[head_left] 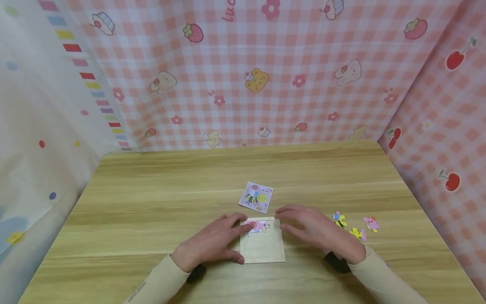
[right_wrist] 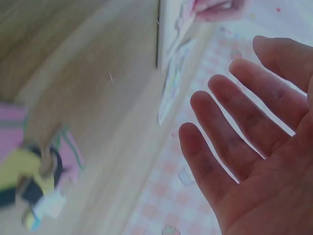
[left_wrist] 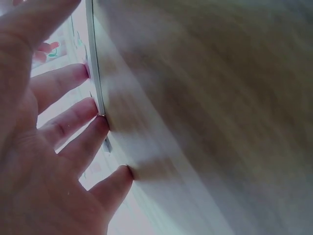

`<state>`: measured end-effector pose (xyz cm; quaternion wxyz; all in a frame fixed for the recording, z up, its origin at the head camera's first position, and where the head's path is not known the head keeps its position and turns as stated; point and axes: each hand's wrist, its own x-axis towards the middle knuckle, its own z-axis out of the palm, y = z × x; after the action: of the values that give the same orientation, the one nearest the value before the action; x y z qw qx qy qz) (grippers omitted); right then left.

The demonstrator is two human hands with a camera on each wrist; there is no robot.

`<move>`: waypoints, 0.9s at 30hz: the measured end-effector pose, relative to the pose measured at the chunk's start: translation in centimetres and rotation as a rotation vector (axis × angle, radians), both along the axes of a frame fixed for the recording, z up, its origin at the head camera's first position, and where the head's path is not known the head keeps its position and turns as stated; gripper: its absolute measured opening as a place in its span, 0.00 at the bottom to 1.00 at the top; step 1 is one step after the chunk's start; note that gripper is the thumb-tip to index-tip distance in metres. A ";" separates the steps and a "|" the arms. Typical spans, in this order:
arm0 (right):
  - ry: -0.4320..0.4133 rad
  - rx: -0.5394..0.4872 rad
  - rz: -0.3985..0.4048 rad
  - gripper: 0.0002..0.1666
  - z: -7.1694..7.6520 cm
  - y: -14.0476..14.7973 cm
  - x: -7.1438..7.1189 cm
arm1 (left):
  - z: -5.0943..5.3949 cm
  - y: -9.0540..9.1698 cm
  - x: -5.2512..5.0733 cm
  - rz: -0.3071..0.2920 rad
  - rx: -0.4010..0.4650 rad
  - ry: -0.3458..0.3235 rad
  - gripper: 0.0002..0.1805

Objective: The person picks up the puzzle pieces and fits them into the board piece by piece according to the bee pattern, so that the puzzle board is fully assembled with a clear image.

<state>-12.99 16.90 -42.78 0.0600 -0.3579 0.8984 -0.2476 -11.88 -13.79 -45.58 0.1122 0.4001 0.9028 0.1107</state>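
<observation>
Puzzle tray (head_left: 263,250) flat on table (head_left: 171,181), near-square, side edges pointing away from person; joined pieces (head_left: 261,227) inside, long axis left-right along far edge. Left hand (head_left: 214,238): fingers spread, touching tray. Right hand (head_left: 313,226): fingers extended, holding nothing, near far-right corner.

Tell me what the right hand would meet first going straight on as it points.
The right hand would likely meet the wooden board first, near its far right corner; height is unclear, so it may pass above toward the left hand.
</observation>
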 end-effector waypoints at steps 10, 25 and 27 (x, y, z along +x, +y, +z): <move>0.078 -0.073 -0.133 0.18 1.3 3.3 0.4 | 0.1 0.0 0.1 0.039 0.025 -0.074 0.48; 0.204 -0.132 -0.199 0.24 1.6 7.5 0.6 | -0.2 0.0 0.1 0.068 0.059 -0.109 0.49; 0.201 -0.132 -0.211 0.23 1.4 8.0 0.6 | -0.2 0.0 0.1 0.071 0.070 -0.117 0.50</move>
<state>-12.39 24.94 -41.34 -0.0804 -0.2877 0.9142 -0.2739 -11.78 -13.77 -45.81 0.1467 0.3643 0.9040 0.1690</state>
